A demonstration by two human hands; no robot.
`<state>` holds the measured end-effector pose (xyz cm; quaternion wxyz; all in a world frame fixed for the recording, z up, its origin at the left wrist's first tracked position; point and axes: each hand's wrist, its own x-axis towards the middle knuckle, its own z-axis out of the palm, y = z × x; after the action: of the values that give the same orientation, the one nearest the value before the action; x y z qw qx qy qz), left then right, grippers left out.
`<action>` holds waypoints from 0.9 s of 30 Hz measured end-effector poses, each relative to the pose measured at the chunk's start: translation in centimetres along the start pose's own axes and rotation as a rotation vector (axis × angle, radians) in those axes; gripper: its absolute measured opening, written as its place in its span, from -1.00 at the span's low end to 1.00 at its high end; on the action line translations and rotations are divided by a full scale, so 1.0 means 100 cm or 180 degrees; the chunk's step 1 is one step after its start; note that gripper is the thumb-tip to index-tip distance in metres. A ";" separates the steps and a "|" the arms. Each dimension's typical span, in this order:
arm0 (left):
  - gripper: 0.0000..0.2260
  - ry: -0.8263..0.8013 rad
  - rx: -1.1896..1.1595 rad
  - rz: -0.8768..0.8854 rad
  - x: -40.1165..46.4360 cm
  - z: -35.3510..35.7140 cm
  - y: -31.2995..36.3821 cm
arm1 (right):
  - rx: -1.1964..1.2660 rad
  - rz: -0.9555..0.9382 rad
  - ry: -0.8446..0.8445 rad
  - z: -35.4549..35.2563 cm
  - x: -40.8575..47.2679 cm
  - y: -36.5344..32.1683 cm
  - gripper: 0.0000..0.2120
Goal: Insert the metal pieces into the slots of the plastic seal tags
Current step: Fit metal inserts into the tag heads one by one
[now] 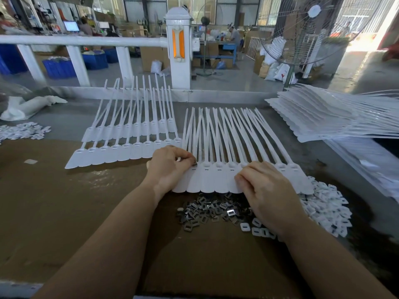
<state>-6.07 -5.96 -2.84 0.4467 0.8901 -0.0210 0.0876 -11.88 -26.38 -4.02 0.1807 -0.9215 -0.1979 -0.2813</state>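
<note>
A joined strip of white plastic seal tags (212, 180) lies across the middle of the brown cardboard, straps fanning away from me. My left hand (170, 165) pinches a small metal piece (195, 163) at the slot of the leftmost tag. My right hand (265, 190) rests on the right part of the strip, fingers curled over the tag flags. A heap of loose dark metal pieces (212, 210) sits just below the strip, between my wrists.
Two more tag strips (129, 147) lie to the left. A tall stack of tag strips (336, 117) is at the right. White plastic caps are piled at the right (328, 206) and far left (21, 131). A white railing (86, 43) and fan (306, 29) stand behind.
</note>
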 end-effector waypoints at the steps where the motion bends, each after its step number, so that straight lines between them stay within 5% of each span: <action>1: -0.94 0.0007 0.0016 0.0006 0.000 0.000 0.000 | 0.0002 0.0001 -0.0001 0.000 0.000 0.000 -0.76; 10: -0.80 0.0128 -0.0530 -0.0090 -0.003 -0.001 -0.002 | 0.0024 -0.0025 0.0016 0.000 0.000 0.000 -0.78; 17: -0.58 0.0145 0.0235 0.0321 -0.009 -0.001 0.000 | 0.0045 -0.0035 0.0043 0.000 -0.001 0.000 -0.86; 27: -0.78 -0.0299 0.0352 0.1092 -0.027 -0.002 0.013 | 0.0066 -0.0047 0.0013 -0.001 -0.001 0.001 -0.85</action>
<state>-8.91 -6.69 -2.13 0.3742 0.8998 -0.1885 0.1217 -11.97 -26.51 -4.00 0.1885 -0.9175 -0.2072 -0.2823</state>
